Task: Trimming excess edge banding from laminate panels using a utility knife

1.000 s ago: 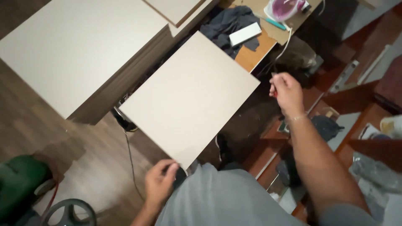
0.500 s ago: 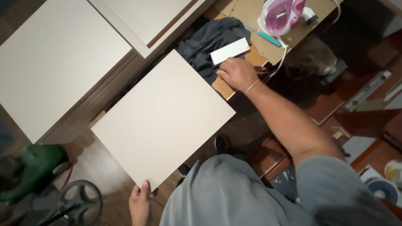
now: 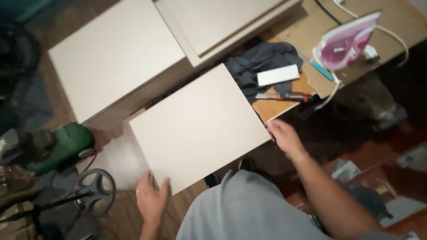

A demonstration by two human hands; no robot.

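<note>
A square beige panel (image 3: 198,126) lies tilted in front of me, over the gap between a workbench and my body. My left hand (image 3: 151,198) grips its near bottom corner, thumb on the top face. My right hand (image 3: 284,138) holds the panel's right corner, fingers curled at the edge. A red and grey utility knife (image 3: 284,96) lies by itself on the wooden worktop (image 3: 275,109), just beyond the right hand.
Two more beige panels (image 3: 113,55) (image 3: 213,22) lie behind. On the worktop are a dark cloth (image 3: 262,60), a white block (image 3: 278,74) and a pink and white iron (image 3: 349,42). On the floor at left, a green power tool (image 3: 58,146) and a grey wheel (image 3: 94,191).
My right hand, which held something red and then reached to the worktop, has come back to the panel's right corner. The knife now lies on the worktop. The left hand stays on the near corner.
</note>
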